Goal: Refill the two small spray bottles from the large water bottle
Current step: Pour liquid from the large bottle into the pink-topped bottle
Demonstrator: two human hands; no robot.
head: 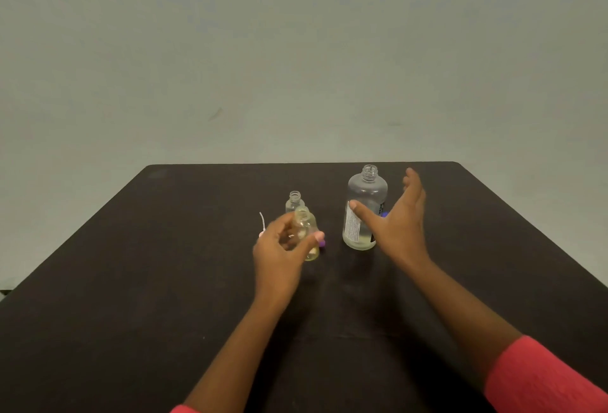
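On the dark counter (164, 248), the left hand (283, 248) holds the near small spray bottle (307, 235), its fingers (279, 231) curled round the left side and the thumb pressed on the right. This bottle has no top on its neck and holds a little yellowish liquid at the bottom. It sits a bit left of the counter's middle. Motion blur hides whether its base rests on the counter or is just off it.

Just behind it, farther away, stands the far small spray bottle (295, 202), upright and also uncapped. To the left of both lies a pink spray top (261, 234) with its thin white tube pointing away. A purple piece (322, 243) shows just right of the held bottle (too hidden to say what it is).

To the right stands the large water bottle (365, 212), upright, neck open, with a white printed label and only a shallow layer of liquid. The right hand (401, 221) is spread open beside it, fingers straight on the bottle's right and the thumb tip across the label in front. Whether it touches the bottle cannot be told. A blue cap (384, 214) peeks out between that hand and the bottle. Pink sleeves (543, 376) cover the forearms nearest the camera.
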